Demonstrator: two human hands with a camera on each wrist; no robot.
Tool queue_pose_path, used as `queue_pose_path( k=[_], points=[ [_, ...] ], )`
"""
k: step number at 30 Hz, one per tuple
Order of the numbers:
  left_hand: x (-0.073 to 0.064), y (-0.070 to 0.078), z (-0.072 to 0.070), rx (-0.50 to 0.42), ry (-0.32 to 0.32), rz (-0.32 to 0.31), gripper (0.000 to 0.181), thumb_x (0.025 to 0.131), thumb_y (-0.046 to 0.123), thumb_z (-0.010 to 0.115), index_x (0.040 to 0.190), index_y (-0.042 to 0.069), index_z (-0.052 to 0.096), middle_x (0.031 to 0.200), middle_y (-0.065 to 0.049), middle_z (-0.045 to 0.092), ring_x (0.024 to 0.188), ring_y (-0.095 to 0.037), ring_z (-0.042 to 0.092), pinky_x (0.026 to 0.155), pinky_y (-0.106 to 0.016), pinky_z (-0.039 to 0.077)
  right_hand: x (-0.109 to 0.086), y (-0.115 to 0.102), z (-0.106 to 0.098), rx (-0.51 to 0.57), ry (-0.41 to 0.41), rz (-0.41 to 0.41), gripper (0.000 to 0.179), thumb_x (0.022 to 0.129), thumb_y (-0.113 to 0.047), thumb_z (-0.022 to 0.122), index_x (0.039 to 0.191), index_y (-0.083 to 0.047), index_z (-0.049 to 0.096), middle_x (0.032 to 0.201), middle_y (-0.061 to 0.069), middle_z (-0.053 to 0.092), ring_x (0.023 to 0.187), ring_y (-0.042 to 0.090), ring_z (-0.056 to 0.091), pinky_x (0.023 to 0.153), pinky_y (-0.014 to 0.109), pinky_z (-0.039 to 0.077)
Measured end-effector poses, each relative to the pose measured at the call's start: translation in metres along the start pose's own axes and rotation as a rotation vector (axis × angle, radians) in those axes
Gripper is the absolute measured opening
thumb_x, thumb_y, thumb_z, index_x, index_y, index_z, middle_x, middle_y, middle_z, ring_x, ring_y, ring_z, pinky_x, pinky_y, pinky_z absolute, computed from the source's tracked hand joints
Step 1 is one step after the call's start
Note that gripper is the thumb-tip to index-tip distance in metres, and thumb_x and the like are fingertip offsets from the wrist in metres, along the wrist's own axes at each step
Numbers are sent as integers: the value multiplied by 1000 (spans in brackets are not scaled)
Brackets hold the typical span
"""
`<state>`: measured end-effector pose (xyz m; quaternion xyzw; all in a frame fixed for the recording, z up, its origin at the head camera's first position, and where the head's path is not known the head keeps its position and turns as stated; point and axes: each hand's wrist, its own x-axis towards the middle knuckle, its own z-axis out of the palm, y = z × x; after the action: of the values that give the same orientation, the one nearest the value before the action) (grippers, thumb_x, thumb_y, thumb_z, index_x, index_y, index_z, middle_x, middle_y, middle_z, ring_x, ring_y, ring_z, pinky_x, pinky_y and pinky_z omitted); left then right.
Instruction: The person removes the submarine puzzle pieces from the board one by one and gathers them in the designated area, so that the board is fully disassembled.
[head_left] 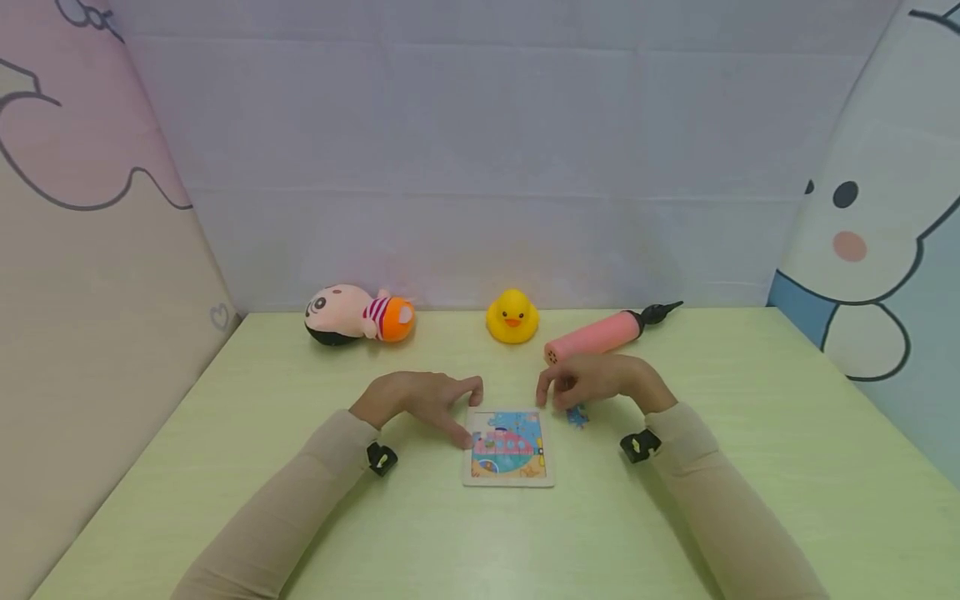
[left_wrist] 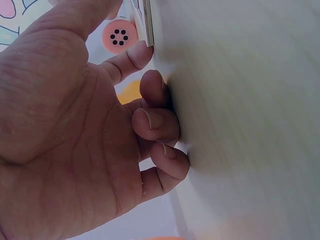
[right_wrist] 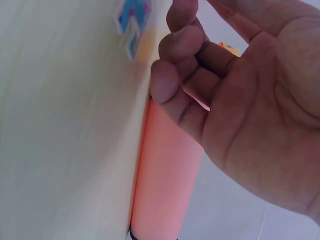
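A square puzzle board [head_left: 508, 482] with a pink-and-teal submarine picture lies on the table. The left hand [head_left: 435, 404] spreads thumb and index finger around its upper left corner, both right at the edge. Its other fingers [left_wrist: 155, 122] are bent, tips down on the table. The right hand [head_left: 592, 379] hangs loosely curled beside the upper right corner, its index fingertip close to the frame. Just below that hand is a small blue puzzle piece [head_left: 577, 416]. In the right wrist view the piece [right_wrist: 132, 22] shows apart from the bent fingers [right_wrist: 165, 80]; thumb and index tips are hidden.
A pink hand pump [head_left: 596, 335] with a black nozzle lies behind the right hand. At the back of the table [head_left: 420, 542] sit a yellow rubber duck [head_left: 513, 321] and, further left, a doll [head_left: 360, 315] on its side. A pale cloth wall [head_left: 480, 167] stands behind them.
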<state>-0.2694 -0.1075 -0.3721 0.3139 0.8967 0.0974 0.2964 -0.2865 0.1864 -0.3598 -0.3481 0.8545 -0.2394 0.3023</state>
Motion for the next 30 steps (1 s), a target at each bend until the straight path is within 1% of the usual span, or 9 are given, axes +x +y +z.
queue_pose_path(
  k=[4,6,11,17,21,26,30],
  points=[
    [1,-1,0,0,1,-4,50,84,51,77,110,30,39,74,3,39,73,-13,51,68,-30,33,3,-8,3,-37,1,-11,16,98,-10,61,111,-16,69,85,-2,59,79,14,54,74,30,43],
    [1,-1,0,9,8,-7,50,84,51,77,110,30,39,74,3,40,74,-14,52,68,-30,34,4,-12,4,-53,5,-35,17,98,-9,60,111,-16,69,84,-2,59,77,14,54,73,29,43],
    [1,-1,-1,27,18,-8,51,84,53,76,111,30,39,74,3,41,75,-14,53,69,-31,34,8,-21,6,-79,23,-53,17,97,-11,64,110,-19,70,80,-4,58,71,12,52,67,26,41],
    [1,1,-3,16,9,-18,51,84,54,76,111,30,40,75,2,42,76,-15,54,69,-31,35,10,-32,11,-96,12,-72,20,96,-13,66,114,-21,69,85,-3,59,75,13,53,70,27,43],
    [0,1,-2,9,9,-19,51,83,54,76,111,30,40,74,2,41,76,-15,54,68,-32,35,12,-39,17,-127,14,-59,23,96,-14,67,118,-22,67,89,-4,61,77,13,54,72,29,46],
    [1,0,0,2,3,-24,51,83,53,77,110,32,39,74,2,40,74,-15,53,68,-31,34,16,-43,24,-119,-15,-27,27,97,-13,65,121,-24,65,90,-3,61,82,14,55,75,31,46],
    [1,-1,0,9,2,-24,51,84,53,77,111,32,39,74,2,41,76,-16,54,68,-31,35,19,-44,27,-114,-38,-49,29,98,-11,64,123,-24,63,87,-4,59,80,12,54,74,29,44]
  ],
)
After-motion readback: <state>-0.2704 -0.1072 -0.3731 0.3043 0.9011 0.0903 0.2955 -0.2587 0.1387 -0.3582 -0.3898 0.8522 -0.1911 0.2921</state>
